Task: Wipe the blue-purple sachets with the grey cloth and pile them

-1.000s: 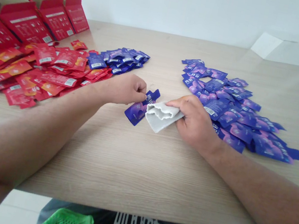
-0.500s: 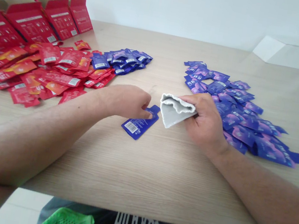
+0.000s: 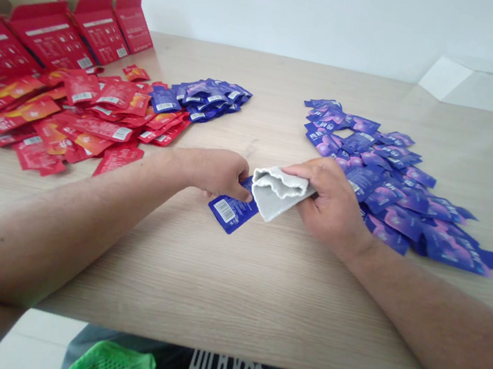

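In the head view, my left hand (image 3: 224, 174) is closed, thumb and fingers pinching the upper part of a blue sachet (image 3: 231, 212). Its barcode side faces up, low over the middle of the table. My right hand (image 3: 331, 203) grips a folded light-grey cloth (image 3: 276, 193) with a white stitched edge. A corner of the cloth overlaps the sachet's right side; whether the two touch I cannot tell. Behind my right hand spreads a pile of blue-purple sachets (image 3: 402, 193).
Red and orange sachets (image 3: 97, 113) lie heaped on the left, beside a smaller group of blue sachets (image 3: 209, 98). Open red boxes (image 3: 55, 36) stand at the back left. A white box (image 3: 464, 86) sits at the back right. Green mesh fabric (image 3: 113, 368) lies on my lap.
My left hand has pinched the blue sachet and shifted it slightly right. My right hand has brought the cloth left and a little down, over the sachet's edge.
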The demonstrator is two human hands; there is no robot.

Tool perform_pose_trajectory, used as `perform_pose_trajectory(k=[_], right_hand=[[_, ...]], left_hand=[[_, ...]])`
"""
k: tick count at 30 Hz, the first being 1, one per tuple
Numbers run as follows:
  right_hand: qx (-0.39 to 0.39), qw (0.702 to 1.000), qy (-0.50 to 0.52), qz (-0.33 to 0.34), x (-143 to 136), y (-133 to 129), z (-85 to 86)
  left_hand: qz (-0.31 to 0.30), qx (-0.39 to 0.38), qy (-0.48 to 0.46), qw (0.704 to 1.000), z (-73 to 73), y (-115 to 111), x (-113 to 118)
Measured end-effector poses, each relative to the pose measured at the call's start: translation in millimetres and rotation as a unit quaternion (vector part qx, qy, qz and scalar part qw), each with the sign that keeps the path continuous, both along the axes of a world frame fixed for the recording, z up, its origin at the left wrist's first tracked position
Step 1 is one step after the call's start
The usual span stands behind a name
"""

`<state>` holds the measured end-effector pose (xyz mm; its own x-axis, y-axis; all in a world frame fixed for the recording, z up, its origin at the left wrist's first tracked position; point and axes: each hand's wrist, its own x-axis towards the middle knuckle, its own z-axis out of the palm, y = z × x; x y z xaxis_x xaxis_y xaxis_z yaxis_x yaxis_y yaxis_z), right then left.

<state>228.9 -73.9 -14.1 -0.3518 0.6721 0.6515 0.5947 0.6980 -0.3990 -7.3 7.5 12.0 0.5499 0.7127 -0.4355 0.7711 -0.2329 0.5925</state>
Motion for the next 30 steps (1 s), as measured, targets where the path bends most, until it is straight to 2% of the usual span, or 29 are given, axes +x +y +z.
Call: perform_pose_trajectory(k=[3, 10, 13, 18, 20, 23, 25, 28, 30], right_hand=[[0.0, 0.999, -0.014, 0.028, 0.9, 1.0, -2.1], [-0.044, 0.983, -0.15, 0.09, 1.7, 8.2, -15.5], [-0.04, 0.978, -0.168, 0.114, -10.2, -3.1, -14.0], [-0.034, 0.953, -0.209, 0.217, -18.9, -13.7, -7.6], [-0.036, 0.959, -0.199, 0.199, -12.2, -6.7, -8.7], [-0.036, 0.978, -0.171, 0.117, -6.4, -0.7, -10.6], [-0.038, 0.975, -0.174, 0.131, -11.4, -6.3, -9.5], [-0.035, 0.958, -0.2, 0.202, -22.7, -18.2, -6.4], [-0.035, 0.954, -0.203, 0.217, -23.0, -18.1, -6.3]], left_hand=[[-0.05, -0.037, 0.036, 0.997, 1.3, -0.8, 1.2], [-0.016, -0.098, -0.042, 0.994, -14.0, -9.1, 15.6], [-0.021, -0.092, -0.035, 0.995, -14.2, -11.5, 18.6], [-0.041, -0.086, -0.035, 0.995, -12.1, -11.5, 18.0], [-0.036, -0.099, -0.043, 0.993, -13.6, -10.6, 17.8], [-0.02, -0.117, -0.057, 0.991, -16.1, -9.9, 17.7], [-0.017, -0.116, -0.063, 0.991, -16.6, -10.1, 17.5], [-0.026, -0.111, -0.064, 0.991, -16.2, -10.4, 17.0], [-0.028, -0.112, -0.064, 0.991, -16.3, -10.0, 16.9]])
